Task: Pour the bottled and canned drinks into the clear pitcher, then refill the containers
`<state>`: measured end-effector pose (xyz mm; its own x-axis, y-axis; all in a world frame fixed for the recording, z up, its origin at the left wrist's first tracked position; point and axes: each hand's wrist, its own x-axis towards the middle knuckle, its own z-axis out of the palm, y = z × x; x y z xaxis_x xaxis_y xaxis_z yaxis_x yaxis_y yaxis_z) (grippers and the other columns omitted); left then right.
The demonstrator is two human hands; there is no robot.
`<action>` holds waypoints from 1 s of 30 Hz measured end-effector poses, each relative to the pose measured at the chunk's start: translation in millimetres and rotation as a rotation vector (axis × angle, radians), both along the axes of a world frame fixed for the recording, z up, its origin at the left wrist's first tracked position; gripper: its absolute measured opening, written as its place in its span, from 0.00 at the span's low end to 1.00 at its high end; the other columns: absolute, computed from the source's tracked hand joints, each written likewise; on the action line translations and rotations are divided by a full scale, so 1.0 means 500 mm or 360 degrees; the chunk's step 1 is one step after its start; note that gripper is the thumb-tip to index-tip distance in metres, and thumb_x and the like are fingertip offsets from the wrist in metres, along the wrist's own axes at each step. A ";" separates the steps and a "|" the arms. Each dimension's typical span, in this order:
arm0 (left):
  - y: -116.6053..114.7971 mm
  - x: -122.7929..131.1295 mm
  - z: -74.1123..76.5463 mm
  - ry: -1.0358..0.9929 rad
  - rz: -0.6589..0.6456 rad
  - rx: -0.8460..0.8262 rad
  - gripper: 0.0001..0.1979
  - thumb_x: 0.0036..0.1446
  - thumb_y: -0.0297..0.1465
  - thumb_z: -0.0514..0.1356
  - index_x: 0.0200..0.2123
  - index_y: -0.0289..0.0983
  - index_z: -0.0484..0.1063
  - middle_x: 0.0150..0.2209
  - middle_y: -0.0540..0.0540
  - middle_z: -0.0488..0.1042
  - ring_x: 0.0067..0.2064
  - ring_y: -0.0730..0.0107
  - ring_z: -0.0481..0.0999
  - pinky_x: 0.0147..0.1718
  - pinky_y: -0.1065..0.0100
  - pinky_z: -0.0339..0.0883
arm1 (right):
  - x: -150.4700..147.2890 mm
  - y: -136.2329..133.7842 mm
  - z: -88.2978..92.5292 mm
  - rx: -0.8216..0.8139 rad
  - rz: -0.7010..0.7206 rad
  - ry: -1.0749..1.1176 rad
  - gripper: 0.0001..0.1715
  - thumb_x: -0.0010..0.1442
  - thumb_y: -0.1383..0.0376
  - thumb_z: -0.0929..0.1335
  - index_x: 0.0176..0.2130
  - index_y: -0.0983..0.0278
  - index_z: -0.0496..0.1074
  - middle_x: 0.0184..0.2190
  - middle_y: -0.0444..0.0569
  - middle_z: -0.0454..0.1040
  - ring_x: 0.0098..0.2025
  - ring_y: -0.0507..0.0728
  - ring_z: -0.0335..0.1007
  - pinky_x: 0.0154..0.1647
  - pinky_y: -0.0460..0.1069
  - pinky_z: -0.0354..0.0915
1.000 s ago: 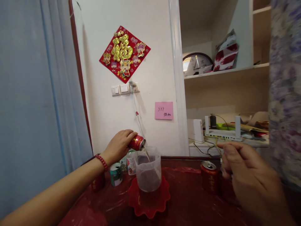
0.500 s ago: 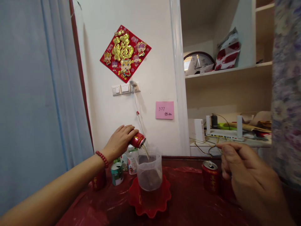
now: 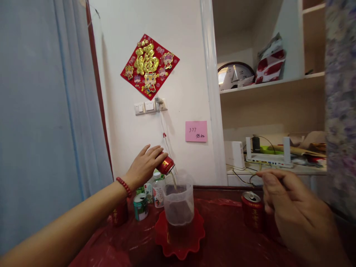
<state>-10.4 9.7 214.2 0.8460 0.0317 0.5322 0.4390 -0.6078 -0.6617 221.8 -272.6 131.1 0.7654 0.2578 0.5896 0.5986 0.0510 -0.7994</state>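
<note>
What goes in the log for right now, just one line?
left hand: tipping red can | drink: streaming into clear jug | jug: on red tray | right hand: raised, beside upright can

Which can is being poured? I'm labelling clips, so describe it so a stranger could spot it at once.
Find the clear plastic jug on the red scalloped tray, mid-table under the wall switches. The red can is tilted over its rim in the left hand, brown liquid streaming out. The other red can stands upright on the table.

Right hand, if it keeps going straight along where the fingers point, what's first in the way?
The right hand points left and slightly up. Likely the upright red can just beside it; past that, the clear pitcher. Depth is unclear, so it might pass above the can.
</note>
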 end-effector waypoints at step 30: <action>-0.032 0.028 -0.039 0.0133 -0.0290 0.0369 0.21 0.65 0.20 0.58 0.58 0.41 0.68 0.61 0.42 0.73 0.64 0.57 0.69 0.70 0.48 0.41 | -0.012 0.001 -0.001 0.0002 0.0047 -0.0089 0.29 0.64 0.35 0.60 0.41 0.53 0.72 0.26 0.40 0.70 0.29 0.59 0.67 0.33 0.52 0.59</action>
